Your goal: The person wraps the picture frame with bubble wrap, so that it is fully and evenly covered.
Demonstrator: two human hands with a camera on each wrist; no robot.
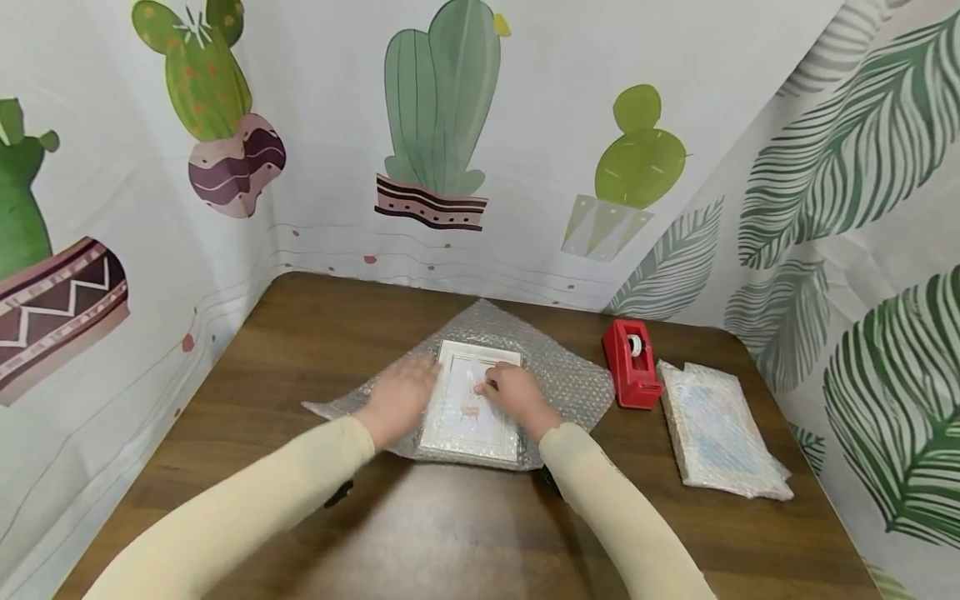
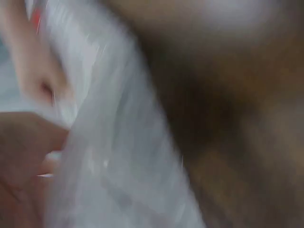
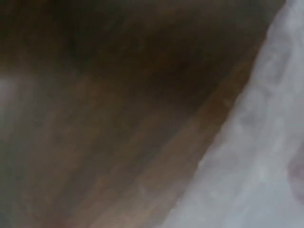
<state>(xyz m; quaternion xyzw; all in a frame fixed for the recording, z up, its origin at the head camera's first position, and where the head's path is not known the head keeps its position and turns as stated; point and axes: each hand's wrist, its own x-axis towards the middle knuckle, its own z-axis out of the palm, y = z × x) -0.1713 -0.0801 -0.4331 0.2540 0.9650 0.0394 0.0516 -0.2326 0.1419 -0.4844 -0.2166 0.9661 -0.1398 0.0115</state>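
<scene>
A white picture frame (image 1: 459,375) lies on a spread sheet of bubble wrap (image 1: 570,375), and its lower part shows through a layer of the wrap. My left hand (image 1: 401,396), blurred, rests along the frame's left edge with fingers fairly straight. On the middle of the frame, my right hand (image 1: 517,393) has its fingers curled and pinches the folded-over wrap. In the left wrist view both hands are near the sheet, heavily blurred. The right wrist view has the wrap's edge (image 3: 247,171) against brown wood; the right hand is barely visible there.
A red tape dispenser (image 1: 630,367) with a roll of tape stands right of the sheet. Beyond it, a flat packet in bubble wrap (image 1: 720,433) lies near the right edge of the wooden table (image 1: 420,533). Printed cloth (image 1: 540,125) hangs behind the table.
</scene>
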